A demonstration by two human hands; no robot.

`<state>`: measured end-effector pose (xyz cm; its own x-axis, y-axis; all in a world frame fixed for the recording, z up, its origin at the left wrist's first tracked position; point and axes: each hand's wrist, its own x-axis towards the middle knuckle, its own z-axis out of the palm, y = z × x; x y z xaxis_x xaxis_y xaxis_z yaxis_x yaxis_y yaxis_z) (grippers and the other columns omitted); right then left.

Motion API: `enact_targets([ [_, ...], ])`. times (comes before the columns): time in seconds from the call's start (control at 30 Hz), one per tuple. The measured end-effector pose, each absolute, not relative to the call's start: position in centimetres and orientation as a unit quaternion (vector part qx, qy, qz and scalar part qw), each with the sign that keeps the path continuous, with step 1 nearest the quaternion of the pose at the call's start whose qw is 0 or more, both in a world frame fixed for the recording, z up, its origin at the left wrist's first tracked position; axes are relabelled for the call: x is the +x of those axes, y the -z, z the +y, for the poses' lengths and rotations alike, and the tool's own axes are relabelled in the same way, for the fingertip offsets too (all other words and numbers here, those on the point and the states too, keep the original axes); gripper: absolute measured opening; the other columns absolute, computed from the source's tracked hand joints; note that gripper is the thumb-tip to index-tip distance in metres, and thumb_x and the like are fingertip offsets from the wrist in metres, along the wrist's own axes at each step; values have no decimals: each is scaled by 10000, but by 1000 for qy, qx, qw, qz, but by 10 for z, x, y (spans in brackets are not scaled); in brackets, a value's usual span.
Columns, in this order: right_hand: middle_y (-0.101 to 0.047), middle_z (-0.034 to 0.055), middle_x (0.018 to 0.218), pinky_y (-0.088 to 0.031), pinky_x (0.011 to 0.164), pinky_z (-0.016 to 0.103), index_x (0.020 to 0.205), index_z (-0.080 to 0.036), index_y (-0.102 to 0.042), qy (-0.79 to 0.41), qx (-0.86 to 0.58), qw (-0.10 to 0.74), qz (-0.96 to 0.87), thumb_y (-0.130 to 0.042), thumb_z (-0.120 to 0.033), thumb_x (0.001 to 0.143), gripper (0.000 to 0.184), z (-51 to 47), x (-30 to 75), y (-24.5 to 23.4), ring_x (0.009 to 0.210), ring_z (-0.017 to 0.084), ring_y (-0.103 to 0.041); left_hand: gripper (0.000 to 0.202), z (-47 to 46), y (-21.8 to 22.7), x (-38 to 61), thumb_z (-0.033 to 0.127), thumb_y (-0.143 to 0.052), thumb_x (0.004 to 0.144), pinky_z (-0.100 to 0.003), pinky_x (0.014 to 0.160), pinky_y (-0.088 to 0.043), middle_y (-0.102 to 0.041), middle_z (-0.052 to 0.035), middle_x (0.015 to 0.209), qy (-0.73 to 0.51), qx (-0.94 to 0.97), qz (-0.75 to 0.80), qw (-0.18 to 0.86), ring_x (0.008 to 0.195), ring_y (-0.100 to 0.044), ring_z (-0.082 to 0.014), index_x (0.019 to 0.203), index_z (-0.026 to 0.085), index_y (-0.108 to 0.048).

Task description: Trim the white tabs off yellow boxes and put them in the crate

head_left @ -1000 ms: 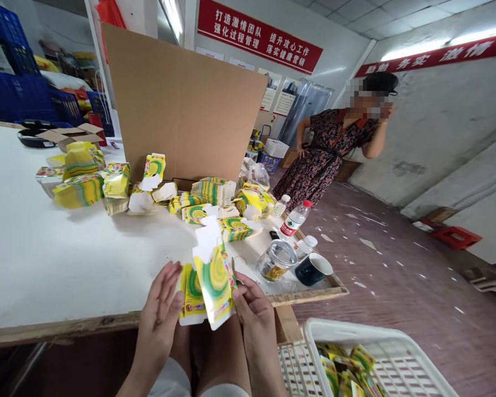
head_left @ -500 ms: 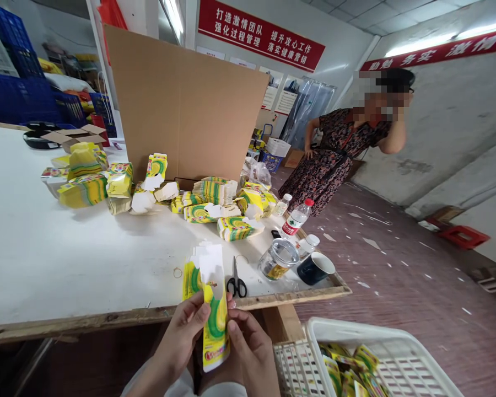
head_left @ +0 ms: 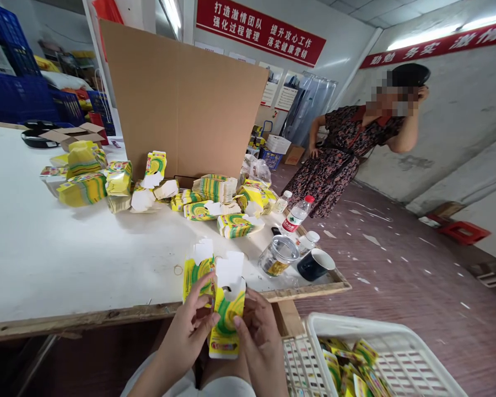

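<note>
Between my two hands is a yellow and green carton [head_left: 227, 317] with its white top flap standing up, held over the table's front edge. My left hand [head_left: 192, 325] grips its left side, thumb near the front face. On the right side, my right hand [head_left: 258, 331] pinches it with the thumb on the front. Just behind, a small pile of similar cartons [head_left: 192, 275] lies at the table edge, partly covered by my left fingers. The scissors beside them are almost wholly hidden by the held carton.
Bundled cartons [head_left: 215, 190] line the table [head_left: 107, 264] before a tall cardboard sheet [head_left: 182, 105]. A clear jar [head_left: 279, 256], dark mug [head_left: 315, 266] and red-capped bottle [head_left: 297, 215] stand at the right corner. Below right is a white basket [head_left: 397, 325] of cartons. A person [head_left: 347, 143] stands beyond.
The held carton has turned to face me more fully, looks wider, and has shifted slightly right and up. It now covers the scissors. The standing person's head has moved right.
</note>
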<state>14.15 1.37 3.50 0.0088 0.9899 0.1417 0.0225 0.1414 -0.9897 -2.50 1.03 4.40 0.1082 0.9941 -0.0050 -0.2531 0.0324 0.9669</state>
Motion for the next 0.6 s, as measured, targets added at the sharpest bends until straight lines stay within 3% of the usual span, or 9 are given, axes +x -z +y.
enact_targets([
  [0.1,-707,85,1131,-559,783,299,1297,-274,-591,-468,-452,508,-565,-654,-384,901,416,15,152,-49,907,217,-682,516,8,-48,-31,367,-640,908,-345,954,-514,-682,-107,1256,-484,482,374,627,1143,-647,-265,1394,272,-495],
  [0.2,-733,61,934,-546,723,269,1044,-246,-719,-480,-454,452,-599,-642,-407,907,225,16,162,-63,830,216,-683,441,4,-52,-33,338,-667,888,-325,893,-517,-710,-91,1179,-447,491,345,663,1083,-662,-253,1308,250,-564],
  [0.33,-714,51,758,-534,669,247,811,-209,-742,-435,-454,442,-639,-630,-397,918,244,18,168,-69,734,203,-677,548,-1,-54,-30,292,-656,896,-340,874,-513,-689,-100,1216,-420,486,326,693,997,-671,-222,1403,273,-450],
  [0.43,-750,67,906,-568,738,268,975,-237,-734,-410,-452,476,-633,-636,-372,920,176,20,170,-64,835,216,-712,673,-2,-53,-27,291,-651,901,-362,875,-528,-650,-112,1297,-425,480,321,697,962,-680,-217,1486,321,-319],
  [0.53,-756,85,1056,-589,815,319,1155,-270,-689,-389,-463,512,-610,-611,-383,937,258,22,174,-62,945,233,-721,523,1,-50,-26,287,-628,915,-371,949,-512,-631,-117,1336,-434,501,335,670,1085,-656,-248,1414,287,-470],
  [0.6,-756,92,1074,-581,859,345,1122,-271,-726,-369,-468,520,-612,-563,-417,958,274,22,178,-63,997,247,-710,441,4,-48,-24,282,-600,932,-371,971,-509,-628,-119,1345,-439,514,352,648,1125,-648,-261,1368,271,-538],
])
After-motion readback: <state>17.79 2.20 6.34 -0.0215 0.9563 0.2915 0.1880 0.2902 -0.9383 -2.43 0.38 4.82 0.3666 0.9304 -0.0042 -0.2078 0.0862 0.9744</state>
